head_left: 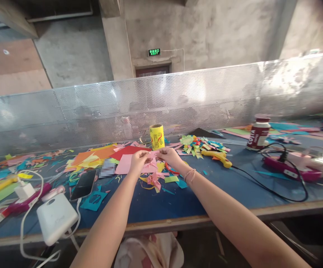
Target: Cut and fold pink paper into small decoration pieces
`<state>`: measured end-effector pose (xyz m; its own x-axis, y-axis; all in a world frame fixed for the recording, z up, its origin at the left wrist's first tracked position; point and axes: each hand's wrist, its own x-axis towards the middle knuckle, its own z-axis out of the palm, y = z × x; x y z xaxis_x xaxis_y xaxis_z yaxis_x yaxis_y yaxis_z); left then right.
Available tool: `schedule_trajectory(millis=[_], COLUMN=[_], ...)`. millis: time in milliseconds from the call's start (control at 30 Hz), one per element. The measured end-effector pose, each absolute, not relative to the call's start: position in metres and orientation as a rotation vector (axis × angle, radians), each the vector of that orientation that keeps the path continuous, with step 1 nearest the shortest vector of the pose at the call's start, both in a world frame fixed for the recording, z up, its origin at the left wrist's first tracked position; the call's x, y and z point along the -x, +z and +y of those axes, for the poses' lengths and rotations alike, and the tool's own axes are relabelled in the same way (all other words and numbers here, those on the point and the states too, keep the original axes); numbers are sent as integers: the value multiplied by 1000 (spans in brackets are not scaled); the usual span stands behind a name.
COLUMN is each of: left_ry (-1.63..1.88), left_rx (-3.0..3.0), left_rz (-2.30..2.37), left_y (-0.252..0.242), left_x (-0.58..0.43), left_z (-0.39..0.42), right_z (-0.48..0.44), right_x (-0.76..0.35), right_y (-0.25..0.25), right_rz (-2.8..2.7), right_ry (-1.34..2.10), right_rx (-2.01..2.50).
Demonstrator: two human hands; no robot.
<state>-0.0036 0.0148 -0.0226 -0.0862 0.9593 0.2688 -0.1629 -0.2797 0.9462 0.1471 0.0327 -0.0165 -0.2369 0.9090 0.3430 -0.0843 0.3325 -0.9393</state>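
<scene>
Both my hands meet over the blue table top [161,203] and pinch one small piece of pink paper [151,160] between them. My left hand [138,160] grips its left side with fingers closed. My right hand [169,155] grips its right side, also closed, with a thin band on the wrist. Below the hands lie a folded pink paper shape [153,181], yellow strips and green and blue scraps. A larger pink sheet [123,164] and a red sheet [127,150] lie just left of the hands. Red-handled scissors [171,170] show partly under my right wrist.
A yellow roll [157,136] stands behind the hands. A yellow glue gun [217,156] with a black cable lies right, next to a colourful paper flower [195,143]. A brown bottle [259,133] stands far right. A phone [83,184], a white charger [56,217] and a perforated metal screen [206,96] are also here.
</scene>
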Motion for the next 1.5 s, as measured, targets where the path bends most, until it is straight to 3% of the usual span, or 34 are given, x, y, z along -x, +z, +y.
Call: schedule_trajectory(millis=[400, 667, 1000, 1500], left_ry=[1498, 1454, 1444, 1370], left_rx=[-1244, -1302, -1412, -1616], left_rz=[989, 974, 1020, 1021], left_y=[-22, -23, -25, -24], left_x=[5, 3, 5, 3], left_z=[14, 13, 14, 12], right_z=[40, 41, 39, 23], right_x=[-151, -153, -152, -149], right_y=[-20, -22, -21, -13], right_rz=[-1572, -1706, -1649, -1771], right_ry=[1147, 819, 1002, 780], right_rx=[847, 936, 950, 939])
